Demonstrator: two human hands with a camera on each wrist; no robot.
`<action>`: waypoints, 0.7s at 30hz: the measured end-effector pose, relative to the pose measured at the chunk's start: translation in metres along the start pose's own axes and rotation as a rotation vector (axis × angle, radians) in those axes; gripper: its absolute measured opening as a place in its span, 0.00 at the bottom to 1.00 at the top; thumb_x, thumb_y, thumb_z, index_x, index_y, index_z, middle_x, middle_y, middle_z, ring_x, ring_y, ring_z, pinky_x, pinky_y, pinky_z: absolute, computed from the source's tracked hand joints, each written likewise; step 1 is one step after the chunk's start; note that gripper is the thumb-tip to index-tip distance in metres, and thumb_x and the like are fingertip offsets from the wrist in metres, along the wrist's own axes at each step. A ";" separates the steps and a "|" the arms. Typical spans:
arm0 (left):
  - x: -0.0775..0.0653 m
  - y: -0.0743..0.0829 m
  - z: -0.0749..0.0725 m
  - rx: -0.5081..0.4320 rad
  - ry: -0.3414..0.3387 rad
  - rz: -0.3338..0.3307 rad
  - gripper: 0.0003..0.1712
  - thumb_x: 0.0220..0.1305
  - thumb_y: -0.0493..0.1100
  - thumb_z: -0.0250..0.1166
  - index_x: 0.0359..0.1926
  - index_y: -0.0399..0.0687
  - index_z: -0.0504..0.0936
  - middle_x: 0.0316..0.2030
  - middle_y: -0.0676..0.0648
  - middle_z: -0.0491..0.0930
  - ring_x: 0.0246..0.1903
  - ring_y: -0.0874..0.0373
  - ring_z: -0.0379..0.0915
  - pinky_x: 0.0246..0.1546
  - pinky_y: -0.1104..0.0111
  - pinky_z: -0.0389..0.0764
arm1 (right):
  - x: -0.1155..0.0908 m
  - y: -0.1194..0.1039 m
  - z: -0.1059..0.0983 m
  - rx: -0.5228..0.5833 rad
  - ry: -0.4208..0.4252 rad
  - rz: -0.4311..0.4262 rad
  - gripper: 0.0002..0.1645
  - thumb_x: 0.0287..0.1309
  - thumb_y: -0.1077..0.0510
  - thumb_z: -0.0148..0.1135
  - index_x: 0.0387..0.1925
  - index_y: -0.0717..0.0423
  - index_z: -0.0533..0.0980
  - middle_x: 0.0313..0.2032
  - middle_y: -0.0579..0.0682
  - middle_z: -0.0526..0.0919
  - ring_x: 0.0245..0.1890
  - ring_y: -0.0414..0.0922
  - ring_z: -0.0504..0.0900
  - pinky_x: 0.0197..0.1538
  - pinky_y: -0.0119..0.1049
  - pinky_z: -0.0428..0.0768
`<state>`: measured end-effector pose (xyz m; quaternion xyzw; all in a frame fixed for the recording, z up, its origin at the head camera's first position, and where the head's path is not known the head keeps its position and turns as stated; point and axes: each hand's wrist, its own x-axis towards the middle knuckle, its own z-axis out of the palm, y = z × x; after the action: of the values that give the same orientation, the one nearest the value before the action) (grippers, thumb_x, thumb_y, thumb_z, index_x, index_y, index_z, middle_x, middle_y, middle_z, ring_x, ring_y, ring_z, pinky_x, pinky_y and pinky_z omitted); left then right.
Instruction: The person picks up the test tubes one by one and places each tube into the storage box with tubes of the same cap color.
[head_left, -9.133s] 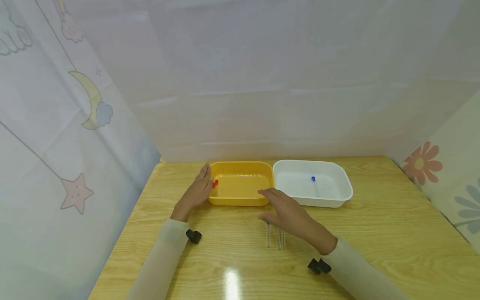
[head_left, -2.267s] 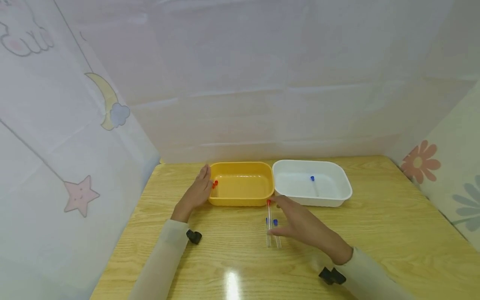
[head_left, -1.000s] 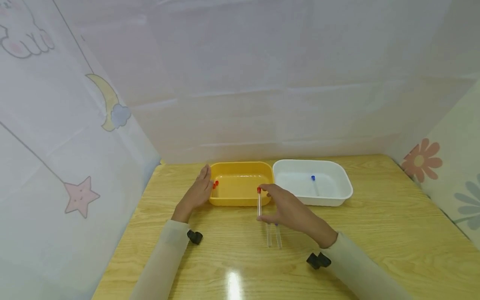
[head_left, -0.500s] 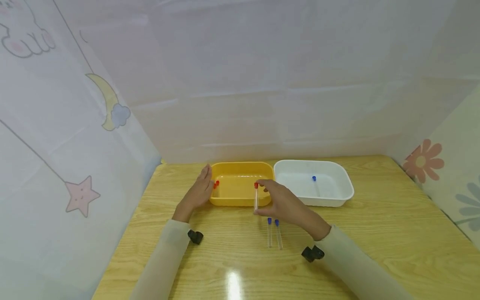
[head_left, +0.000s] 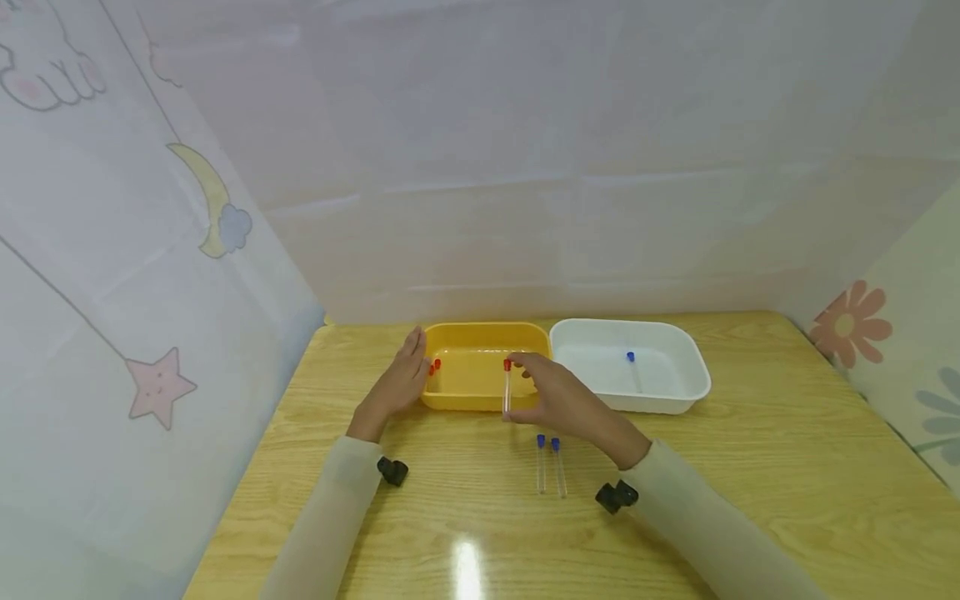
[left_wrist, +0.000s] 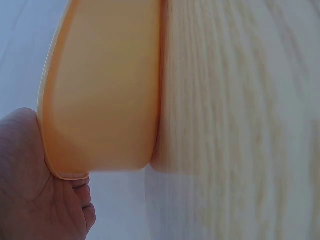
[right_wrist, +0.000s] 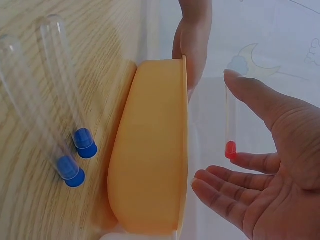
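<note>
My right hand (head_left: 570, 402) pinches a red-capped test tube (head_left: 507, 388) lengthwise, thumb at the clear bottom and forefinger at the cap. In the head view the tube stands nearly upright, overlapping the front of a yellow basin (head_left: 465, 402). The right wrist view has this tube (right_wrist: 231, 115) above the basin's rim, other fingers spread. At the basin's left end, my left hand (head_left: 393, 385) rests against the rim with straight fingers. Red-capped tubes (head_left: 437, 364) lie inside by that end, largely hidden. Two blue-capped test tubes (head_left: 541, 467) lie side by side on the table before the right hand.
A white basin (head_left: 660, 405) stands right beside the yellow one, with one blue-capped tube (head_left: 631, 357) inside. Both sit near the back of the wooden table (head_left: 420, 517). A pale cloth (head_left: 480, 208) hangs behind, and printed cloths flank the sides.
The right hand picked up the red-capped tube from beside the blue-capped ones and carried it up and left to the yellow basin. The left hand stays at the basin's end.
</note>
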<state>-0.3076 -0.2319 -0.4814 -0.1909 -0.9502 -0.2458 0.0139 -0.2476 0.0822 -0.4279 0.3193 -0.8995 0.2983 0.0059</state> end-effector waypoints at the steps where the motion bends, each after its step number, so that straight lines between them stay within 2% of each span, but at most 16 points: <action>1: 0.000 0.000 0.000 -0.004 0.000 -0.001 0.35 0.83 0.45 0.37 0.78 0.29 0.37 0.80 0.36 0.30 0.79 0.42 0.28 0.76 0.48 0.40 | 0.001 0.000 0.000 0.001 -0.002 -0.001 0.55 0.53 0.39 0.77 0.73 0.60 0.63 0.67 0.58 0.72 0.59 0.58 0.78 0.56 0.52 0.81; 9: 0.000 0.001 0.002 -0.022 0.003 -0.014 0.35 0.83 0.44 0.38 0.79 0.30 0.37 0.80 0.38 0.29 0.79 0.43 0.28 0.76 0.48 0.41 | 0.008 0.001 0.002 0.011 0.000 -0.006 0.54 0.52 0.44 0.79 0.72 0.62 0.64 0.66 0.61 0.73 0.58 0.59 0.79 0.55 0.53 0.81; 16: -0.001 0.003 0.001 -0.015 0.014 -0.006 0.35 0.84 0.47 0.36 0.79 0.30 0.38 0.80 0.34 0.33 0.79 0.42 0.29 0.76 0.48 0.42 | 0.016 0.000 0.005 -0.003 -0.002 -0.007 0.54 0.52 0.42 0.78 0.72 0.62 0.64 0.66 0.59 0.73 0.58 0.57 0.79 0.56 0.51 0.80; 21: 0.000 0.003 0.001 -0.016 0.018 -0.013 0.35 0.83 0.45 0.37 0.79 0.30 0.38 0.80 0.37 0.32 0.79 0.43 0.30 0.76 0.49 0.41 | 0.022 0.001 0.007 0.003 -0.014 -0.003 0.54 0.52 0.41 0.78 0.72 0.63 0.64 0.65 0.61 0.74 0.58 0.58 0.78 0.57 0.52 0.80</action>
<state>-0.3061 -0.2291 -0.4807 -0.1827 -0.9493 -0.2551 0.0194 -0.2642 0.0665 -0.4302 0.3226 -0.8986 0.2976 -0.0005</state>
